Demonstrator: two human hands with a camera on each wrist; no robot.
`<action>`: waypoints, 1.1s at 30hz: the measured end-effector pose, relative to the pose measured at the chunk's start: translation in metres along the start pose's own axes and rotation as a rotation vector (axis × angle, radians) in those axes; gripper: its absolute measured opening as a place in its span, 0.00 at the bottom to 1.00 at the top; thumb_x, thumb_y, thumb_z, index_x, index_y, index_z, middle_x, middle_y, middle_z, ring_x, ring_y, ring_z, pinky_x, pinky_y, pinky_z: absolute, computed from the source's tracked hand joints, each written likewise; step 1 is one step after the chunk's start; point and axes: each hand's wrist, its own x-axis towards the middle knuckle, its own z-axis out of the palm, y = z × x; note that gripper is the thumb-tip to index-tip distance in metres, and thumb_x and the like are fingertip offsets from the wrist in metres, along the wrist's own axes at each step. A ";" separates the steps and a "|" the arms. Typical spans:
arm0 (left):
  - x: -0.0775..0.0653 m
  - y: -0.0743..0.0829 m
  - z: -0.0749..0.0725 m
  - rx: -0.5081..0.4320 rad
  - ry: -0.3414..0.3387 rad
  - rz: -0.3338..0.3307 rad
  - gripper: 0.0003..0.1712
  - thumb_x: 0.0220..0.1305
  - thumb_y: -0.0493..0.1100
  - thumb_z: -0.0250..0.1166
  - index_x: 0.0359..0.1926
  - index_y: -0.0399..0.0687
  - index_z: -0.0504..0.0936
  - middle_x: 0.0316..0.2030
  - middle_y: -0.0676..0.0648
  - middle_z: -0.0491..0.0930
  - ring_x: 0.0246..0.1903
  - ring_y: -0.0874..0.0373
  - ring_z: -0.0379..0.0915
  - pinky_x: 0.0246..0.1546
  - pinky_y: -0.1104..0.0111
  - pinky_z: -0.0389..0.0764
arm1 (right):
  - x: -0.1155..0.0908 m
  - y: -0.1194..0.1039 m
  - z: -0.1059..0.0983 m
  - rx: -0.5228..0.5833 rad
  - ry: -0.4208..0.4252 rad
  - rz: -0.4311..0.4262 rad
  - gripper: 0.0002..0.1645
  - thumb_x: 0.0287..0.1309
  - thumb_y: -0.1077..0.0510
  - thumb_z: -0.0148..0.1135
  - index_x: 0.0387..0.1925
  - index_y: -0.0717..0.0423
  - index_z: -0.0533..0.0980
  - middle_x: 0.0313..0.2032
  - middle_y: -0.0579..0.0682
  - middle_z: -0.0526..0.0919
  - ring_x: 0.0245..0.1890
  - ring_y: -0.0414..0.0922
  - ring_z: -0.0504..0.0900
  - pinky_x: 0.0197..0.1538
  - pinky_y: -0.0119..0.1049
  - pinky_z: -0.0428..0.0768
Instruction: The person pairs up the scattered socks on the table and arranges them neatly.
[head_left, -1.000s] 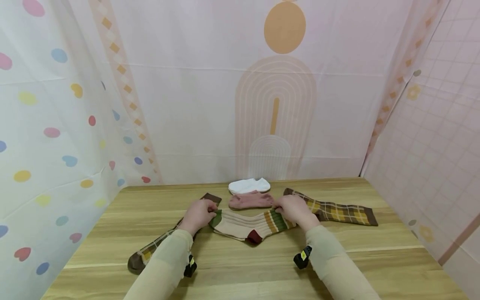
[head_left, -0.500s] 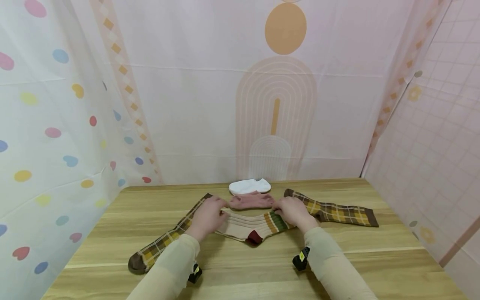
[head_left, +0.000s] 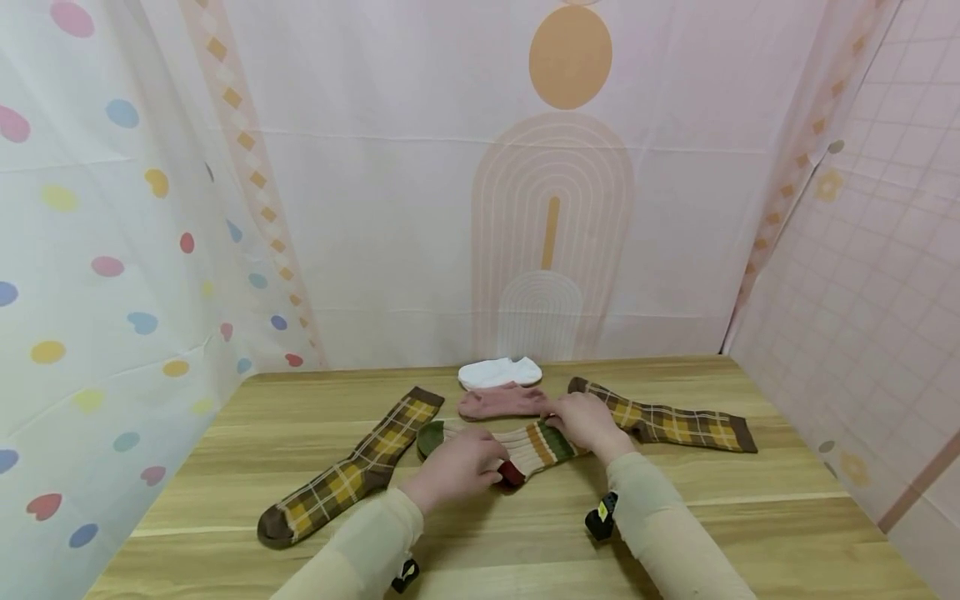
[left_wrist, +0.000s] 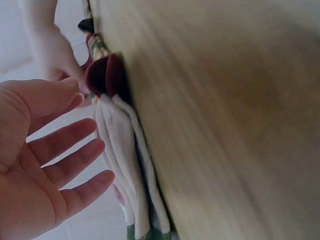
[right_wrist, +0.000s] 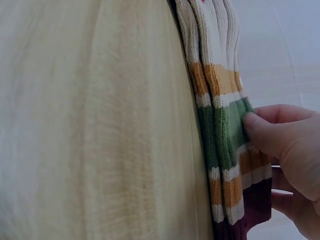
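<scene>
A stacked pair of cream ribbed socks [head_left: 553, 442] with green toes, dark red heels and orange and green stripes lies across the table's middle. My right hand [head_left: 590, 423] pinches the upper sock at its green stripe near the cuff, thumb on top in the right wrist view. Over the foot part hovers my left hand [head_left: 459, 461], its fingertips close to the dark red heel [left_wrist: 106, 75]. In the left wrist view its fingers [left_wrist: 75, 157] are spread and loosely bent, holding nothing. Part of the cream foot is hidden behind this hand in the head view.
Brown and yellow plaid socks lie on both sides, one at left [head_left: 352, 471] and one at right [head_left: 678, 423]. Behind the striped pair are pink socks [head_left: 501, 402] and white socks [head_left: 498, 372]. A patterned curtain [head_left: 390, 208] borders the wooden table [head_left: 525, 550].
My left hand has let go of the green toe end and moved right and nearer me, to the heel. The right hand keeps its pinch in nearly the same place.
</scene>
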 end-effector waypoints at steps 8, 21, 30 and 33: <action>-0.003 0.010 0.004 0.052 -0.009 -0.015 0.13 0.56 0.42 0.74 0.44 0.49 0.87 0.41 0.50 0.83 0.43 0.55 0.78 0.47 0.62 0.79 | -0.009 -0.003 -0.011 0.048 0.009 0.048 0.15 0.63 0.53 0.67 0.51 0.49 0.82 0.44 0.51 0.84 0.48 0.53 0.80 0.57 0.52 0.74; -0.011 0.016 0.006 0.057 -0.122 -0.120 0.25 0.59 0.48 0.73 0.57 0.49 0.81 0.51 0.44 0.78 0.52 0.48 0.73 0.53 0.56 0.76 | -0.042 -0.019 -0.019 0.119 -0.066 -0.025 0.13 0.62 0.54 0.67 0.47 0.52 0.83 0.44 0.52 0.82 0.44 0.53 0.80 0.46 0.50 0.80; -0.014 0.007 0.007 0.017 -0.190 -0.123 0.27 0.57 0.49 0.72 0.58 0.51 0.82 0.56 0.42 0.76 0.54 0.45 0.71 0.54 0.51 0.74 | -0.041 -0.017 -0.011 0.149 -0.091 -0.027 0.14 0.61 0.54 0.68 0.47 0.52 0.83 0.46 0.55 0.80 0.46 0.55 0.79 0.50 0.52 0.78; -0.014 0.000 0.008 -0.002 -0.181 -0.084 0.26 0.57 0.48 0.73 0.57 0.49 0.82 0.58 0.40 0.75 0.56 0.43 0.71 0.58 0.51 0.72 | -0.039 -0.016 -0.012 0.181 -0.111 -0.011 0.13 0.62 0.54 0.68 0.47 0.52 0.83 0.47 0.56 0.79 0.48 0.57 0.78 0.51 0.53 0.77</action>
